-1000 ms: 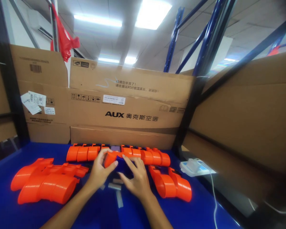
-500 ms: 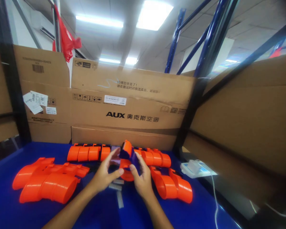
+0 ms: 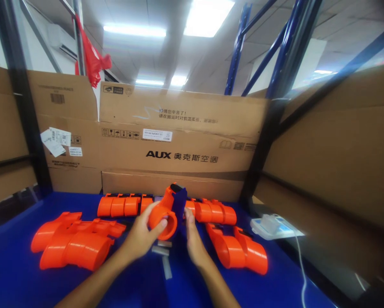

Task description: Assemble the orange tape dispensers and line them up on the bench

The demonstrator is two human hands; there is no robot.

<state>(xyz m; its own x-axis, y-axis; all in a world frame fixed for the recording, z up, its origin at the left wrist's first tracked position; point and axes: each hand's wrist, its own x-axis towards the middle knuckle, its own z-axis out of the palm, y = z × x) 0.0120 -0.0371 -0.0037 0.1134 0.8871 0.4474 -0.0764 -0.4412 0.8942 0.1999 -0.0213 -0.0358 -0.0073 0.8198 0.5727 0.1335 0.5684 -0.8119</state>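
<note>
Toward the desk's (image 3: 131, 291) far edge, gripping an orange part (image 3: 159, 210) with the left hand (image 3: 140, 239), curling round its ring; holding the right hand (image 3: 195, 241) open by the blue piece (image 3: 179, 203), perhaps touching. Possibly risking a twist from one-sided grip.

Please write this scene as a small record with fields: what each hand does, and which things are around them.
left hand: holds an orange piece, thumb at its ring opening
right hand: open, beside a blue panel; contact unclear
blue panel: at the right side of the held piece
table: blue
back row: more orange pieces, partly hidden
left group: orange pieces, close together
right pair: two orange pieces
grey strips: on the table, between the forearms
far side: printed cardboard
</note>
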